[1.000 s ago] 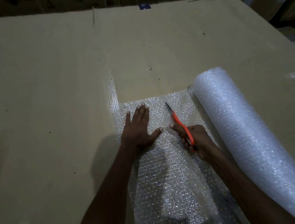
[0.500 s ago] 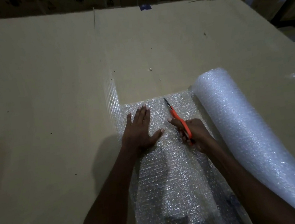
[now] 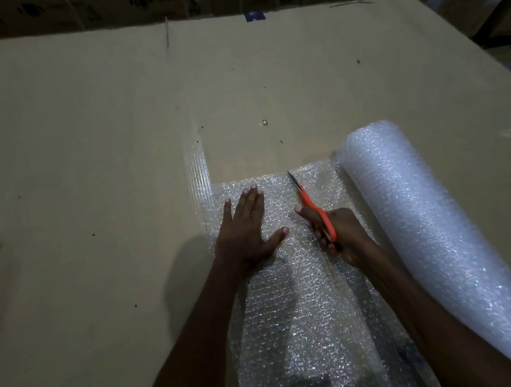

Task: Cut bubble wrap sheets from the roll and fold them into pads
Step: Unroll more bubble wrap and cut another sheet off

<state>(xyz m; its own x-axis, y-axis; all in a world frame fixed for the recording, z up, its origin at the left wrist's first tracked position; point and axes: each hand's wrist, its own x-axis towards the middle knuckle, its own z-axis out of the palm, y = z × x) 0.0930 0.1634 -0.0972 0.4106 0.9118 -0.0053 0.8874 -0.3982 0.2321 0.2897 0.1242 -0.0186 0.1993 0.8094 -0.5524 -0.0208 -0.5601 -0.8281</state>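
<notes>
Bubble wrap sheet (image 3: 296, 309) being pressed flat by left hand (image 3: 245, 229), fingers straight; orange-handled scissors (image 3: 313, 209) being gripped by right hand (image 3: 341, 234), beside bubble wrap roll (image 3: 437, 236).

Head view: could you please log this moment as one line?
left hand flat on bubble wrap sheet | right hand grips scissors | roll right

Glossy plastic bubble wrap (image 3: 293, 316) (matt cardboard (image 3: 81, 133))

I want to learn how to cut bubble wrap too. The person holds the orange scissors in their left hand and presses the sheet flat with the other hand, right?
Not quite. The head view shows the orange scissors in the right hand. The left hand is the one pressing the sheet flat.
</notes>
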